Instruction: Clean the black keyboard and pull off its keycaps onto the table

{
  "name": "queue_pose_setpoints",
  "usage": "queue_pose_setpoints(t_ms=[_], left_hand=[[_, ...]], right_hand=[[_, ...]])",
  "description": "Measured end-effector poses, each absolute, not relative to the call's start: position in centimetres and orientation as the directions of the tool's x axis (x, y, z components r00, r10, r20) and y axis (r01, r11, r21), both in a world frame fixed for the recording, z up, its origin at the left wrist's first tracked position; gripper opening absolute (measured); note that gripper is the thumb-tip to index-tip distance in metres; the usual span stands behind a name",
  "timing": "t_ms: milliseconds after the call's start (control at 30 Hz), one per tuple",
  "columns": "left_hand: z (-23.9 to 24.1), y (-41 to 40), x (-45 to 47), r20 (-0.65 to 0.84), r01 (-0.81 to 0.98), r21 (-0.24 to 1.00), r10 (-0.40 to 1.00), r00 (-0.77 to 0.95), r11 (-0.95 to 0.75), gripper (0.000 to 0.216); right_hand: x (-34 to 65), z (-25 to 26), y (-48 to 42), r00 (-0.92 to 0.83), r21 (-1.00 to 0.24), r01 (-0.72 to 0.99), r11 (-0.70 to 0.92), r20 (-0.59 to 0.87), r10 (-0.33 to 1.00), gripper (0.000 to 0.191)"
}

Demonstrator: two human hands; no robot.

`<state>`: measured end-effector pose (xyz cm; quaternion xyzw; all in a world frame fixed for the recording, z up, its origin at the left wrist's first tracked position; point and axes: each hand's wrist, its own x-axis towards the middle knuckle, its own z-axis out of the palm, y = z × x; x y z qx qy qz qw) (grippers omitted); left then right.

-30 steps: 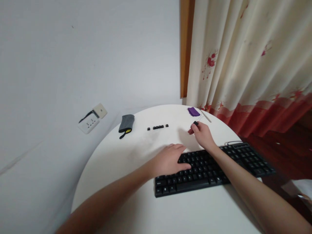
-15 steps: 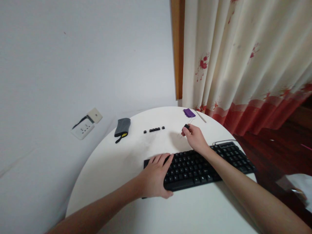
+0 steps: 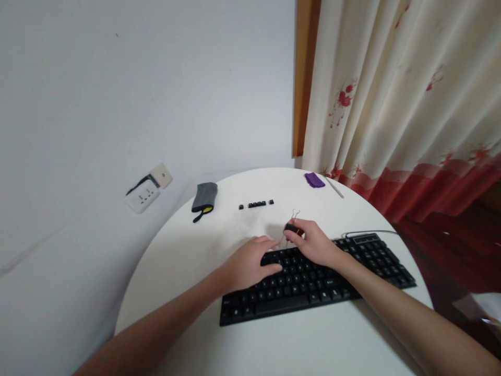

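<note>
A black keyboard [image 3: 324, 282] lies across the round white table [image 3: 235, 344]. My left hand [image 3: 248, 261] rests on its left end, fingers curled over the upper keys. My right hand [image 3: 313, 243] is closed on a wire keycap puller [image 3: 291, 227] with a black handle; its two thin wire prongs point away from me, just beyond the keyboard's far edge. A short row of loose black keycaps [image 3: 256, 204] lies further back on the table.
A grey pouch with a yellow tag [image 3: 204, 197] lies at the back left. A purple cloth [image 3: 314, 180] and a thin stick [image 3: 335, 187] sit at the back right. A wall socket [image 3: 145, 194] is left; a flowered curtain [image 3: 391, 104] hangs right.
My right hand came back from the far side of the table to the keyboard's upper edge with the puller. My left hand shifted along the keyboard's left end, onto its upper keys.
</note>
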<state>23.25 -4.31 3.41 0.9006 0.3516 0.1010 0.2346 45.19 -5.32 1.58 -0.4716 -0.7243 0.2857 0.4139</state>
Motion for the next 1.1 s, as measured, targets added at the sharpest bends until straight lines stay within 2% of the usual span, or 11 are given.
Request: queue_pose_setpoints(t_ms=[133,267,400,500,600,700,833,1000,1100], left_hand=[[1.9,-2.7,24.7,0.101,0.507,0.633,0.711,0.695,-0.585,0.013],[0.9,-2.4,24.8,0.135,0.44,0.693,0.702,0.699,-0.571,0.011],[0.7,-2.4,24.6,0.154,0.408,0.696,0.678,0.718,-0.591,0.007],[0.5,-2.3,24.6,0.127,0.439,0.696,0.699,0.704,-0.568,0.007],[0.3,-2.2,24.7,0.119,0.445,0.697,0.703,0.702,-0.562,0.007],[0.3,-2.3,24.8,0.134,0.458,0.675,0.706,0.695,-0.579,0.007],[0.5,-2.7,25.0,0.155,0.477,0.661,0.727,0.669,-0.58,0.008],[0.6,-3.0,24.9,0.262,0.466,0.641,0.744,0.614,-0.61,0.012],[0.6,-3.1,24.8,0.304,0.451,0.651,0.755,0.582,-0.61,0.024]], right_hand=[[44.9,1.4,-5.6,-0.287,-0.778,0.471,0.416,0.311,0.906,0.016],[44.9,1.6,-5.9,-0.413,-0.73,0.507,0.458,0.26,0.873,0.018],[44.7,2.0,-6.3,-0.486,-0.635,0.556,0.536,0.276,0.83,0.018],[44.1,1.6,-6.3,-0.384,-0.603,0.653,0.458,0.258,0.887,0.019],[43.5,0.5,-5.9,-0.208,-0.664,0.685,0.3,0.216,0.954,0.023],[43.3,-0.4,-5.2,-0.117,-0.739,0.631,0.236,0.21,0.971,0.024],[43.4,-0.7,-4.9,-0.098,-0.806,0.548,0.223,0.203,0.974,0.025],[43.2,-0.1,-5.6,-0.077,-0.841,0.471,0.265,0.26,0.962,0.025],[43.0,0.3,-5.9,-0.059,-0.84,0.462,0.285,0.292,0.955,0.024]])
